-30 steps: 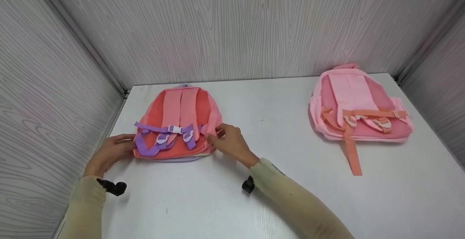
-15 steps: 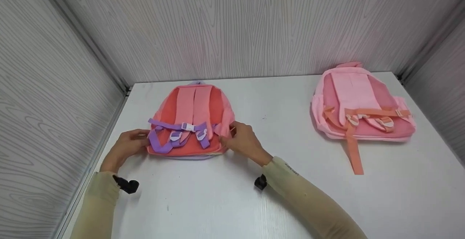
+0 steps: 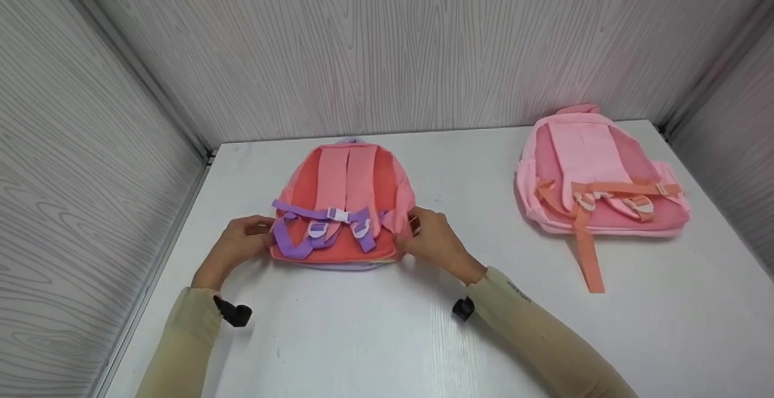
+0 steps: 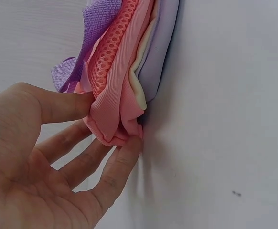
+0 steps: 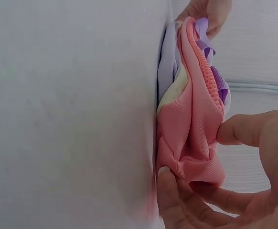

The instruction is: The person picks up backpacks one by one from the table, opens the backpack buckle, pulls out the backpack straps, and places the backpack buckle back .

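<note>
Positioning step, I'd guess: my left hand [image 3: 239,244] and right hand [image 3: 436,239], both part-closed, pinch the lower sides of the red backpack [image 3: 332,189] on the desk [image 3: 363,337]. Next likely needs squaring, then release.

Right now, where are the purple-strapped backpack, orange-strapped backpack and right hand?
Purple-strapped backpack [image 3: 361,191], head view: shoulder strap.
Orange-strapped backpack [image 3: 595,161], head view: shoulder strap.
Right hand [image 3: 438,239], head view: its back.

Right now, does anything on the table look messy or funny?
Yes, a little: one orange strap of the pink backpack trails out onto the table, while the purple straps on the coral backpack lie mostly against it. No spill or tear shows.
</note>
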### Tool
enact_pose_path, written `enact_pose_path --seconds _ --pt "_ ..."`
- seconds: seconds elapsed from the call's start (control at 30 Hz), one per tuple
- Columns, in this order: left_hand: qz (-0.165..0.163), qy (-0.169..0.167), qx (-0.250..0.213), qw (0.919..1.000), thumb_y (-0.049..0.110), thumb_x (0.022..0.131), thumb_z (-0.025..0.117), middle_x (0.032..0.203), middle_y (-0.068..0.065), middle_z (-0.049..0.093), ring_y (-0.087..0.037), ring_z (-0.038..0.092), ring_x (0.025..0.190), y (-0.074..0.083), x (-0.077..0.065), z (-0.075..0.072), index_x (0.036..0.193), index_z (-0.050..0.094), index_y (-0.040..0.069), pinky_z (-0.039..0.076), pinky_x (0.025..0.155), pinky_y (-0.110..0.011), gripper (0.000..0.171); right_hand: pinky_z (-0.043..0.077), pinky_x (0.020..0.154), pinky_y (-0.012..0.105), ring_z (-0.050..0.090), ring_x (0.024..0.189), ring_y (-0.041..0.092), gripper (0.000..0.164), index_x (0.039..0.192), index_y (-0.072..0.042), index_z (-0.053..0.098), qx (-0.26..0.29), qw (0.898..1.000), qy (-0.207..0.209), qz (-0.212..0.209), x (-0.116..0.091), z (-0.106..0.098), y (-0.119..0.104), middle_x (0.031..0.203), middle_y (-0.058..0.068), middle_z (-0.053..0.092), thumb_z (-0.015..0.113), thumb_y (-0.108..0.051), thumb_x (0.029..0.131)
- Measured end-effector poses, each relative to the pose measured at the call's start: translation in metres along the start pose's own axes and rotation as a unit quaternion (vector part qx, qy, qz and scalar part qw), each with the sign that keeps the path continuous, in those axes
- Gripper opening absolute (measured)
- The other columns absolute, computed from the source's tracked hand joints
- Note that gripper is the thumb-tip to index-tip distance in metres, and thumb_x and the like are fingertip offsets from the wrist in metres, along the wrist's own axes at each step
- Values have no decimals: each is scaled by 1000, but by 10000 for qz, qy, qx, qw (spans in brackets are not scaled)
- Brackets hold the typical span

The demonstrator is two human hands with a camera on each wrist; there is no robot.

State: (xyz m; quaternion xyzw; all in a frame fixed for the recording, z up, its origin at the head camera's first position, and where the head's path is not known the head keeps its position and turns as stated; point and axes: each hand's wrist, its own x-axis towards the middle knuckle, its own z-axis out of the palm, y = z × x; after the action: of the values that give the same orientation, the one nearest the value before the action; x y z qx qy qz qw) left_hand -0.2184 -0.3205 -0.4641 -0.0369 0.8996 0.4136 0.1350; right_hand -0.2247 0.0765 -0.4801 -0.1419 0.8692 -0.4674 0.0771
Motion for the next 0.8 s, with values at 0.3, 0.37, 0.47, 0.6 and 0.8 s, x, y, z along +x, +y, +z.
enact_pose_path --seconds 0.3,0.37,0.47,0.6,0.8 --pt "290 54 146 9995 24 101 67 151 -26 59 -46 53 143 14 2 19 144 62 2 46 116 -60 49 62 77 36 68 90 22 37 122 -4 69 -188 9994 -25 273 -9 -22 11 103 7 73 76 -19 89" --pt "312 66 177 9993 26 101 68 150 -25 59 -45 53 143 17 3 24 143 63 3 46 116 -61 49 62 78 37 68 91 23 38 123 -4 69 -187 9995 -48 239 -11 -27 14 104 7 74 76 -19 89" --pt "351 63 178 9992 26 100 69 149 -23 61 -44 54 142 22 4 32 142 65 5 46 116 -60 47 62 79 37 68 92 24 39 124 -3 69 -202 9996 -60 195 -15 -36 21 105 9 74 76 -20 90" --pt "362 6 117 9993 26 99 69 147 -20 64 -42 56 141 28 5 43 141 66 8 47 115 -59 46 62 81 38 69 93 25 41 125 -3 69 -279 9994 15 224 -22 -50 30 107 11 74 78 -22 90" --pt "390 -21 77 9992 26 99 71 144 -18 66 -39 60 138 38 6 58 140 67 9 51 112 -55 45 63 84 42 70 97 28 40 124 -2 70 -327 9991 127 225 -31 -64 43 109 13 75 78 -22 90"
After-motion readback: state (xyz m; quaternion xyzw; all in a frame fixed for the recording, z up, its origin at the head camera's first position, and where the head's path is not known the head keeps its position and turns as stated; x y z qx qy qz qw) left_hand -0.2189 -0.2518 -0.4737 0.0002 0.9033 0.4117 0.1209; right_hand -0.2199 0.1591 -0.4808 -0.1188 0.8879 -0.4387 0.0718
